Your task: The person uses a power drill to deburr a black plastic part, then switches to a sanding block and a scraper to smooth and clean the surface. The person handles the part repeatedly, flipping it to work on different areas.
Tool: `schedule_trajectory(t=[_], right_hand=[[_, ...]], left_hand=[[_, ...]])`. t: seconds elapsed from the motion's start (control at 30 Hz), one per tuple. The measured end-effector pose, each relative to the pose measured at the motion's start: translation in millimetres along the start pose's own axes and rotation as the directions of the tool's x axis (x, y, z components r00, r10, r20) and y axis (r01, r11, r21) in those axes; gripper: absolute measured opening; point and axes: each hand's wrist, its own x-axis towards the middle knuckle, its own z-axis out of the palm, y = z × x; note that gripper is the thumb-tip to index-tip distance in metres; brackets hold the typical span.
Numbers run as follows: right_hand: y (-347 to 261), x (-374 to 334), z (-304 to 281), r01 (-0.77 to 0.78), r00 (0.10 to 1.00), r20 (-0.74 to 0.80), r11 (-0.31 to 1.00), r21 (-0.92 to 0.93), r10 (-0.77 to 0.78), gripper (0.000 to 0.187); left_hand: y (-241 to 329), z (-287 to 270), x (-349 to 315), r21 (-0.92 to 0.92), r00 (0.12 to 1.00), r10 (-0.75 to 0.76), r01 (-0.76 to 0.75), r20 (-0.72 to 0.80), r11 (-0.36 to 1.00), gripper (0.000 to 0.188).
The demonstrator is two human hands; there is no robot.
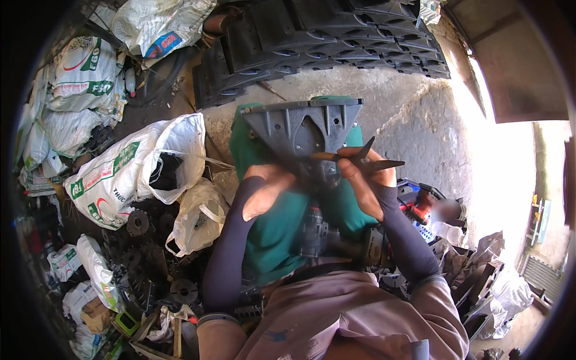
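Note:
A dark grey ribbed plastic bracket point(309, 127), wide at the far end and tapering toward me, rests across my green-trousered knees. Screws and holes show on its face. My right hand point(363, 186) is closed around a black two-armed tool point(371, 159) at the bracket's right side. Its two pointed arms spread out to the right like open scissors; its exact kind is unclear. A brownish-orange piece point(324, 156) sticks out left of those fingers, over the bracket. My left hand point(269, 187) is at the bracket's lower left, its fingers blurred and partly hidden. Between my thighs stands a dark power tool point(314, 231), partly shadowed.
Stacked black ribbed plastic parts point(324, 42) lie beyond my knees. To the left are an open white sack point(120, 171) with dark contents, a smaller bag point(201, 216) and round black parts point(183, 291). A red-and-black tool point(422, 207) sits by my right elbow.

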Motion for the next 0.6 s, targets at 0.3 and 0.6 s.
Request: schedule_trajectory(t=[0.3,0.6], right_hand=[[-34.8,-28.1,-4.9,0.174,0.983,0.065,0.985,-0.016,-0.173,0.024],[-39.7,-33.2,3.0,0.065,0.997,0.030,0.997,0.041,-0.066,0.016]], left_hand=[[-3.9,-17.8,5.8,-0.178,0.973,-0.063,0.104,0.221,0.979,0.026],[-1.1,-8.8,3.6,-0.155,0.990,-0.104,0.119,0.100,0.981,0.035]])
